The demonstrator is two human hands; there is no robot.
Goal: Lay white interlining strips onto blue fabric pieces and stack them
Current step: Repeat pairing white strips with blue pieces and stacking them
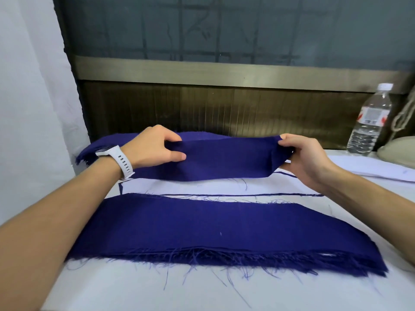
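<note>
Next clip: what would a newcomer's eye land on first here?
The blue piece stretched between the left hand and right hand, mid-frame. Next, the frayed piece lying flat nearest the camera, and a bottle standing far right.

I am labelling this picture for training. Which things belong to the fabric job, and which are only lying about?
Job: held blue piece, gripped by left hand and right hand; near blue piece; white interlining strip.
Lying about: water bottle; rope.
</note>
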